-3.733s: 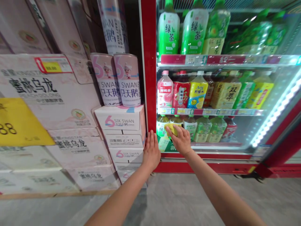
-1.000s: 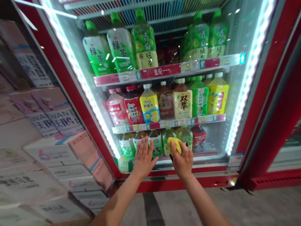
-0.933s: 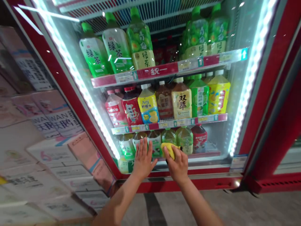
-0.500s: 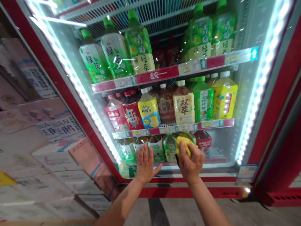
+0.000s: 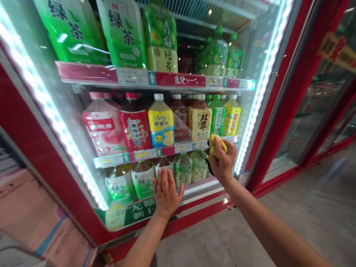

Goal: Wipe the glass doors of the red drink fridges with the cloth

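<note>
Head view. Landmark: the lemon-water bottle (image 5: 161, 122), middle shelf, behind the glass door (image 5: 78, 111) of a red-framed cooler (image 5: 36, 141). Yellow cloth (image 5: 214, 145) is to the lower right of the landmark, bunched in the right hand (image 5: 223, 160), fingers curled round it. It appears to bear on the glass; contact not certain. Left hand (image 5: 167, 196): below the landmark, palm flat, fingers straight, thumb spread, holding nothing; seemingly resting on the glass.

Possible faults (judgement):
1. Wad is small under the fingers. If it shifts in the grip, bare fingertips could meet the glass and mark it.
2. Left palm, if pressed there, could leave a print below the landmark.
3. A dark strip (image 5: 209, 165) hangs under the cloth; material unclear. If hard, it could scrape.
4. Reflections and glare from the light strip (image 5: 261, 78), right of the landmark, could hide missed streaks.

Surroundings: green tea bottles (image 5: 119, 187) stand lower left of the landmark, larger green bottles (image 5: 126, 37) above it, all apparently behind the pane. Far lower left, a pink carton (image 5: 30, 215), outside the cooler. Obstacles: the red door post (image 5: 274, 107), right of the landmark, limits sideways travel; the right hand hides the end of the bottom shelf.
</note>
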{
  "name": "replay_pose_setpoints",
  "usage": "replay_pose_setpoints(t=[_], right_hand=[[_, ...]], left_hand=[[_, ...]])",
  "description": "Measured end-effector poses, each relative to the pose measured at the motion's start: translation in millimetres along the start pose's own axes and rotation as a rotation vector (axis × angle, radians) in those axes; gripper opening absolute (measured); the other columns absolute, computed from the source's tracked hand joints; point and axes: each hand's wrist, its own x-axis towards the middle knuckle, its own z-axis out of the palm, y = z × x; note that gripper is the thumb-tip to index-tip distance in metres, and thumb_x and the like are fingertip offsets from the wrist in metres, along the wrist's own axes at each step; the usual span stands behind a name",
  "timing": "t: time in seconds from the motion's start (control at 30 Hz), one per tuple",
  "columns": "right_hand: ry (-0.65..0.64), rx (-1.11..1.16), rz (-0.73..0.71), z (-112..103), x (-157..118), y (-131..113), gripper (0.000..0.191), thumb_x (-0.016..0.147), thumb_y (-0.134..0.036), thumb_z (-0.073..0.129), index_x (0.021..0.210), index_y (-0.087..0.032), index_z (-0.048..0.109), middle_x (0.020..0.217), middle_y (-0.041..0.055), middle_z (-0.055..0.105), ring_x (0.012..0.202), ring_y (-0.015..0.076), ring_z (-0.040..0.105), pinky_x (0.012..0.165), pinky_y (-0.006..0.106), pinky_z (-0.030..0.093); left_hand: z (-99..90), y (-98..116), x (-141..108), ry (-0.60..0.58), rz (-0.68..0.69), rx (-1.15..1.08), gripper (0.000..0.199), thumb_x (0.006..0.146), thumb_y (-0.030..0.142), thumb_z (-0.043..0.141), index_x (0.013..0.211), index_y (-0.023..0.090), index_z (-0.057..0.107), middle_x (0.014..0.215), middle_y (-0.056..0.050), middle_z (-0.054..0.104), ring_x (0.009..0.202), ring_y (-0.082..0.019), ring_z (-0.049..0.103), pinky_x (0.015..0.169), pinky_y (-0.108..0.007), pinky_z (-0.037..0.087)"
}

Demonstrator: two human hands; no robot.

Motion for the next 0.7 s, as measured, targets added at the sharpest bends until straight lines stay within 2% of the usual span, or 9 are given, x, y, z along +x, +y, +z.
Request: replay_pose_setpoints(t=[0.1, 0.17, 0.23, 0.33, 0.43, 0.5, 0.57, 0.63, 0.7], right_hand=[[0.062, -0.007, 0.064, 18, 2, -47, 0.069, 0.092, -0.018, 0.05, 0.159, -0.029, 0.035, 0.13, 0.015, 0.051, 0.122, 0.0319, 0.053, 0.102, 0.052, 0.045], [0.032, 0.002, 0.049, 24, -17, -73, 0.07, 0.093, -0.021, 0.051, 0.16, -0.028, 0.033, 0.135, 0.0167, 0.049, 0.124, 0.0329, 0.052, 0.103, 0.053, 0.045], [-0.067, 0.021, -0.042, 22, -45, -84, 0.07, 0.093, -0.026, 0.054, 0.16, -0.028, 0.034, 0.14, 0.017, 0.047, 0.125, 0.0326, 0.051, 0.103, 0.05, 0.045], [-0.169, 0.019, -0.208, 10, -80, -66, 0.062, 0.093, -0.026, 0.059, 0.153, -0.035, 0.045, 0.14, 0.0125, 0.05, 0.123, 0.0284, 0.053, 0.104, 0.045, 0.045], [-0.142, -0.032, -0.253, -2, -88, -22, 0.057, 0.094, -0.016, 0.058, 0.145, -0.04, 0.054, 0.133, 0.0081, 0.055, 0.119, 0.0242, 0.055, 0.103, 0.041, 0.045], [-0.096, -0.058, -0.162, -5, -81, 5, 0.055, 0.095, -0.014, 0.054, 0.145, -0.038, 0.055, 0.131, 0.0096, 0.056, 0.119, 0.0249, 0.056, 0.102, 0.042, 0.046], [-0.016, -0.059, -0.018, -2, -71, 19, 0.052, 0.097, -0.016, 0.051, 0.146, -0.033, 0.055, 0.131, 0.0123, 0.056, 0.119, 0.0273, 0.056, 0.1, 0.045, 0.048], [0.069, -0.04, 0.101, 5, -66, 14, 0.051, 0.098, -0.017, 0.048, 0.146, -0.03, 0.055, 0.132, 0.0141, 0.055, 0.12, 0.0297, 0.056, 0.098, 0.048, 0.048], [0.112, -0.025, 0.148, 13, -69, -4, 0.049, 0.098, -0.017, 0.048, 0.145, -0.031, 0.057, 0.134, 0.0143, 0.054, 0.121, 0.0306, 0.055, 0.099, 0.049, 0.048]], left_hand=[[0.1, -1, 1, 0.03, 0.021, -0.034, 0.088, 0.093, 0.033, 0.06, 0.162, 0.006, 0.012, 0.168, -0.016, 0.017, 0.157, -0.026, 0.011, 0.131, -0.039, 0.009], [-0.4, -2, 1, 0.044, 0.041, -0.026, 0.087, 0.093, 0.035, 0.059, 0.161, 0.004, 0.014, 0.167, -0.017, 0.017, 0.157, -0.026, 0.013, 0.131, -0.039, 0.011], [-0.7, -3, 0, 0.034, 0.055, -0.04, 0.086, 0.095, 0.037, 0.057, 0.162, 0.005, 0.013, 0.167, -0.017, 0.015, 0.157, -0.028, 0.015, 0.13, -0.042, 0.013], [-1.0, -4, -2, -0.019, 0.038, -0.073, 0.09, 0.094, 0.036, 0.058, 0.163, 0.009, 0.007, 0.167, -0.018, 0.014, 0.156, -0.029, 0.015, 0.13, -0.046, 0.015], [-3.5, -7, -3, -0.093, 0.043, -0.096, 0.093, 0.093, 0.034, 0.061, 0.163, 0.012, 0.004, 0.167, -0.017, 0.014, 0.156, -0.03, 0.014, 0.13, -0.047, 0.013], [-6.6, -9, -2, -0.141, 0.082, -0.098, 0.093, 0.092, 0.034, 0.062, 0.163, 0.015, 0.005, 0.168, -0.015, 0.016, 0.156, -0.029, 0.014, 0.13, -0.047, 0.009], [-10.0, -11, 0, -0.171, 0.125, -0.084, 0.093, 0.092, 0.034, 0.063, 0.163, 0.018, 0.006, 0.168, -0.014, 0.018, 0.157, -0.028, 0.014, 0.131, -0.047, 0.004], [-12.6, -12, 3, -0.181, 0.157, -0.062, 0.093, 0.092, 0.034, 0.064, 0.164, 0.019, 0.008, 0.168, -0.013, 0.02, 0.157, -0.027, 0.014, 0.131, -0.046, 0.002], [-13.8, -12, 5, -0.188, 0.182, -0.049, 0.093, 0.091, 0.033, 0.064, 0.164, 0.019, 0.008, 0.168, -0.012, 0.02, 0.157, -0.027, 0.014, 0.131, -0.046, 0.003]])
